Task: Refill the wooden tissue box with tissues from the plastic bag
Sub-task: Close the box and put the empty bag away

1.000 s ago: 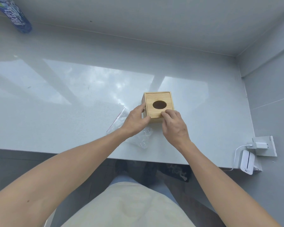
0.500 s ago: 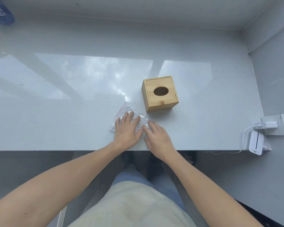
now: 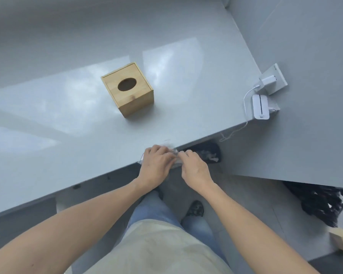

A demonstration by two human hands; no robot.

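Both hands, left [image 3: 156, 165] and right [image 3: 194, 167], pinching plastic bag [image 3: 174, 158] at bench [image 3: 67, 151] near edge, likely to open it; wooden tissue box [image 3: 128, 89] well apart, hole up.

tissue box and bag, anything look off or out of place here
Nothing is spilled or damaged. The tissue box sits upright on the counter, turned askew to its edge. The bag is at the counter's very edge, gripped by the left hand and right hand.

The box [image 3: 127, 89] is sitting on the counter [image 3: 67, 125], behind the bag [image 3: 173, 155] lying at its front edge; the charger [image 3: 260, 106] is resting to the right.
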